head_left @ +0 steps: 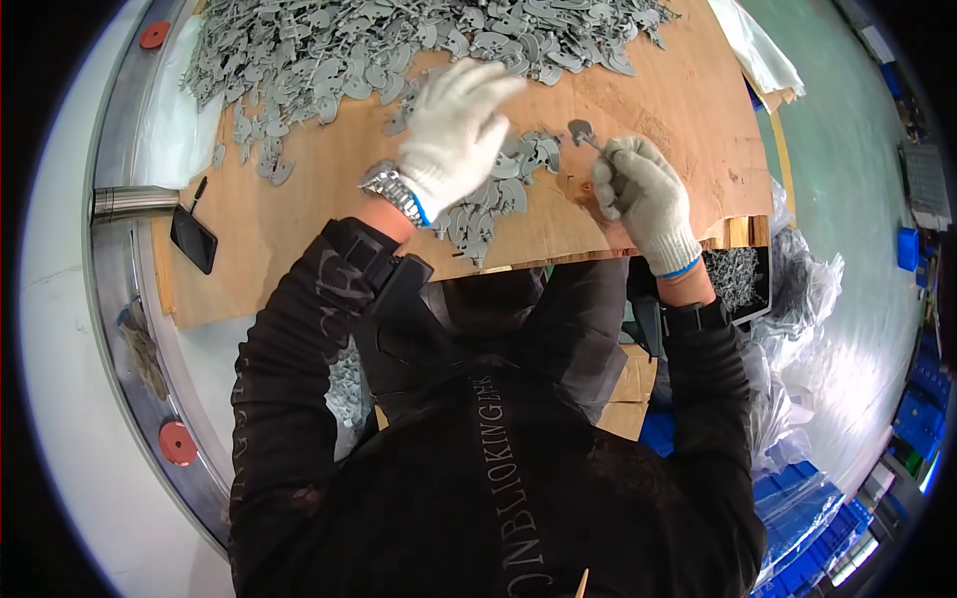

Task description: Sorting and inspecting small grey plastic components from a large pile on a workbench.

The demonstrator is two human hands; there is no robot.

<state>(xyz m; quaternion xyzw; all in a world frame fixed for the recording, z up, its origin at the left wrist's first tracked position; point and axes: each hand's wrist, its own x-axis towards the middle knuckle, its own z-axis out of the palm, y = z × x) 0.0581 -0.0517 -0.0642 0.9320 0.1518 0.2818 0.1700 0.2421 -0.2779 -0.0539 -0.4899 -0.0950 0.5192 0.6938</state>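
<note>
My right hand (646,194), in a white knit glove, pinches the thin stem of a small grey part (580,131) with a dark rounded end. It holds this part just above the wooden board (329,199). My left hand (457,130), gloved the same way, hovers over the board with fingers stretched out and slightly blurred; nothing shows in it. Partly beneath it lies a small group of flat, curved grey metal parts (506,194), reaching toward the board's near edge. Whether the left hand touches any of them, I cannot tell.
A big heap of similar grey parts (339,55) covers the board's far side. At left lie a black phone (193,239) and a pen (200,193). A bin of small metal pieces (736,279) stands below the right edge, beside clear plastic bags (793,289).
</note>
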